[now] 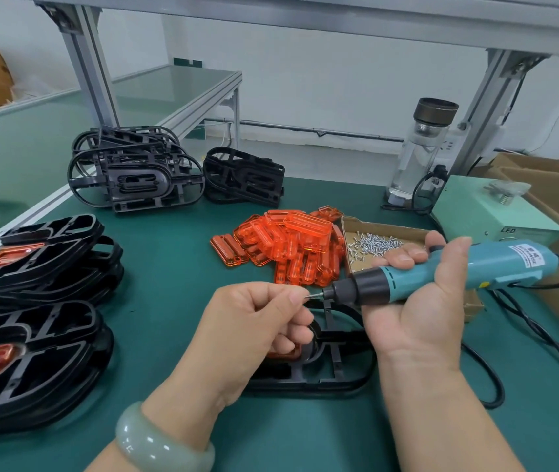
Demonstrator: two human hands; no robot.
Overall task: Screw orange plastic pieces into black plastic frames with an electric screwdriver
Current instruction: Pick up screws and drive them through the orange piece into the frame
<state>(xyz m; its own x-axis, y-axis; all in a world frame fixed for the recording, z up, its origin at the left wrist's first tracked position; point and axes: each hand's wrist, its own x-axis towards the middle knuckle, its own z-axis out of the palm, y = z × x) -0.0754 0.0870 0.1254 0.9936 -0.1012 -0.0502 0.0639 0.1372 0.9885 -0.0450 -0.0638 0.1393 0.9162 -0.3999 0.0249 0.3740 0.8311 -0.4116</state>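
My right hand [418, 301] grips a teal electric screwdriver [441, 272], held level with its black nose pointing left. My left hand [254, 321] pinches a small screw [313, 295] against the bit tip. Below both hands a black plastic frame [326, 366] lies flat on the green mat, with an orange piece [288, 354] in it, mostly hidden by my left hand. A pile of loose orange plastic pieces [291, 247] lies just beyond. A shallow cardboard tray [387, 229] to their right holds several screws [370, 245].
Stacks of black frames with orange pieces fitted [32, 301] stand at the left. Bare black frames [135, 172] are heaped at the back. A glass bottle [418, 151], a green power box [489, 209] and cardboard boxes [550, 185] stand at right. The screwdriver's cable [544, 332] trails over the mat.
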